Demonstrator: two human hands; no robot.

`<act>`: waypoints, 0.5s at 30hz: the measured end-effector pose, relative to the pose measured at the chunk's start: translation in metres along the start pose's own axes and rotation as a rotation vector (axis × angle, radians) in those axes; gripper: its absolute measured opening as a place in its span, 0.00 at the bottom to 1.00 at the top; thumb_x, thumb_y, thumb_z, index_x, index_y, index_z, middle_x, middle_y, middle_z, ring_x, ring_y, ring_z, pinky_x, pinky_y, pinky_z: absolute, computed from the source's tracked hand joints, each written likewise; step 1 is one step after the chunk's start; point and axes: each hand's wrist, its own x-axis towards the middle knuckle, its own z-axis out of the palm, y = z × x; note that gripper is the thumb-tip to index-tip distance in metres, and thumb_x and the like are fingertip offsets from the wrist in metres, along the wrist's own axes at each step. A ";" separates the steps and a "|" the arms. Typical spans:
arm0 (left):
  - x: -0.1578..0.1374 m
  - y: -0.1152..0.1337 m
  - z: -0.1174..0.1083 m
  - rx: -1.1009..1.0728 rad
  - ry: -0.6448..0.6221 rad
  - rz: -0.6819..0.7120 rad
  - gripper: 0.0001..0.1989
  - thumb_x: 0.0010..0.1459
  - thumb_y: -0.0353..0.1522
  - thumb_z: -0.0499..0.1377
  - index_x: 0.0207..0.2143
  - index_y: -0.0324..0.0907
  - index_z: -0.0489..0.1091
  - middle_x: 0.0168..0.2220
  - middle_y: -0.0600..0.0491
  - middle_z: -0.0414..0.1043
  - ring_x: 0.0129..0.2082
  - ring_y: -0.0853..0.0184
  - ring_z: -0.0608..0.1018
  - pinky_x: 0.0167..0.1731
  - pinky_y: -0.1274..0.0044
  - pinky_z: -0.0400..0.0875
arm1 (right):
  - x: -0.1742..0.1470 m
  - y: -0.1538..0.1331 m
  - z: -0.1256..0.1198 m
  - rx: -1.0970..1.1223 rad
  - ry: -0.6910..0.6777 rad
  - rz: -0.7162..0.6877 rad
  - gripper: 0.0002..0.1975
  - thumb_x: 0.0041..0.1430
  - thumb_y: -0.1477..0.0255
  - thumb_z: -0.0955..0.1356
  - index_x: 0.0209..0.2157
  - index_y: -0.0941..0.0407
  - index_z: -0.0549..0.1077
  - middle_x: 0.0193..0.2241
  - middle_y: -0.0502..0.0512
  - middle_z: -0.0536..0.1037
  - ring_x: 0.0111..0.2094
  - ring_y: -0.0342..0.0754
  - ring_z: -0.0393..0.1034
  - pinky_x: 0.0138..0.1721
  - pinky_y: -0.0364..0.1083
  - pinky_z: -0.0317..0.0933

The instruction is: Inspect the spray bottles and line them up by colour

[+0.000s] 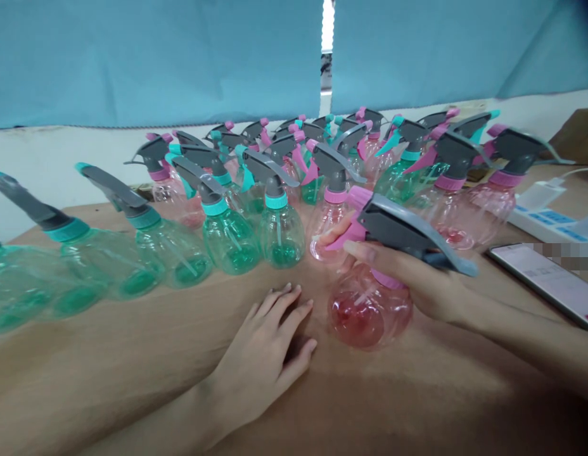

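A transparent pink spray bottle [367,310] with a grey and pink trigger head is in the grip of my right hand [408,272]. My fingers wrap round its neck and the pink trigger; part of the collar is covered by the hand. The bottle is at the table's near middle, slightly tilted. Left of it, my left hand [270,342] lies on the wooden table [180,380], fingers spread, holding nothing. Just beyond my left hand stands a green spray bottle [281,234] with a turquoise collar. Another pink spray bottle [334,215] stands right behind the held one.
More green spray bottles [173,250] run along the left side. Several pink and green ones crowd the back, with a pink bottle [488,202] at right. A phone [545,278] lies at the right, near a white power strip [550,218]. Blue cloth [180,63] covers the back wall.
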 end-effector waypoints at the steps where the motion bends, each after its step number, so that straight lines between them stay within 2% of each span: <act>1: 0.000 0.000 0.000 0.002 -0.001 0.001 0.20 0.63 0.35 0.54 0.57 0.40 0.62 0.60 0.44 0.61 0.59 0.53 0.63 0.54 0.59 0.62 | 0.000 0.000 0.000 -0.002 0.005 -0.009 0.04 0.58 0.67 0.68 0.36 0.48 0.73 0.29 0.45 0.71 0.29 0.43 0.65 0.31 0.44 0.60; 5: 0.000 0.000 0.001 0.016 -0.003 0.006 0.20 0.63 0.35 0.54 0.57 0.39 0.63 0.60 0.44 0.61 0.59 0.52 0.63 0.54 0.59 0.61 | 0.000 -0.002 0.001 -0.013 0.027 -0.039 0.03 0.58 0.70 0.67 0.34 0.48 0.73 0.29 0.44 0.71 0.27 0.41 0.64 0.30 0.43 0.59; 10: 0.001 0.000 0.000 0.005 -0.003 0.005 0.20 0.63 0.34 0.54 0.56 0.40 0.63 0.60 0.44 0.61 0.59 0.53 0.63 0.54 0.59 0.62 | 0.000 -0.004 -0.001 -0.008 0.014 -0.017 0.02 0.58 0.67 0.68 0.33 0.49 0.73 0.30 0.45 0.72 0.29 0.43 0.65 0.30 0.44 0.59; 15: 0.000 0.001 -0.001 0.010 -0.019 -0.005 0.20 0.63 0.35 0.54 0.57 0.40 0.62 0.60 0.44 0.61 0.59 0.53 0.63 0.54 0.59 0.62 | 0.000 -0.002 -0.001 -0.023 0.010 -0.031 0.02 0.57 0.70 0.69 0.33 0.48 0.73 0.29 0.44 0.72 0.30 0.42 0.65 0.31 0.43 0.59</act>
